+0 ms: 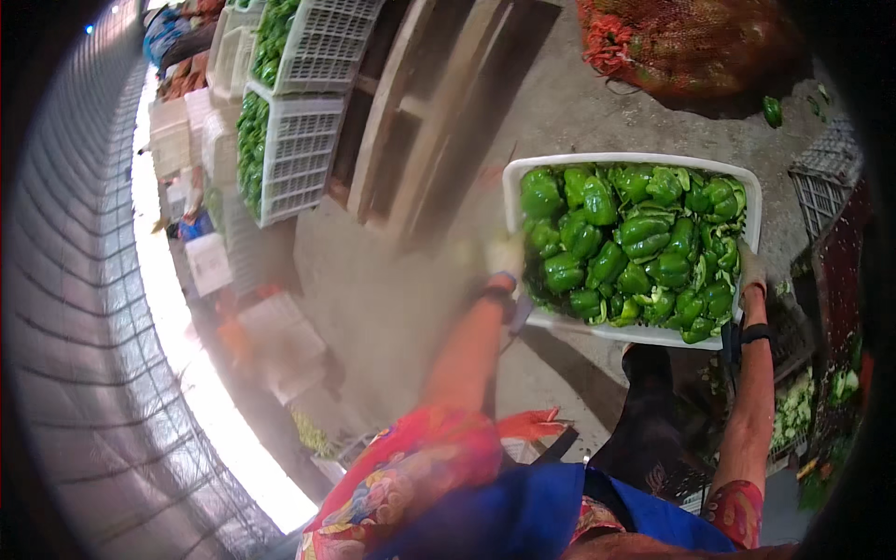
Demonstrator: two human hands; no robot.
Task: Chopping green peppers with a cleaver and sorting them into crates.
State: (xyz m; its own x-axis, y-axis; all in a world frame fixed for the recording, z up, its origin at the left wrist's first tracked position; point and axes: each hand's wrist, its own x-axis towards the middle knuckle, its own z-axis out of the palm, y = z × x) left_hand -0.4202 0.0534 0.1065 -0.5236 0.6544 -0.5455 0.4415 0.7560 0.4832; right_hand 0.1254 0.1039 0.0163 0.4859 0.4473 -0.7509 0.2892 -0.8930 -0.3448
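A white plastic crate (633,159) full of green bell peppers (644,238) is in front of me, held by its two short sides. My left hand (505,256), in a pale glove and blurred, grips the left side. On the right side, my right hand (752,269), also in a pale glove, has hold of the crate; its fingers are mostly hidden by the wall. Many peppers look wet, and some near the right side are broken open. Dark bands circle both my wrists. Whether the crate touches the floor, I cannot tell.
Wooden pallets (434,119) lie left of the crate, beside stacked white crates (302,150) of green peppers. A full red mesh sack (700,49) rests on the concrete floor (392,294) ahead. A grey crate (826,182) stands at right. A person (168,35) is at far upper left.
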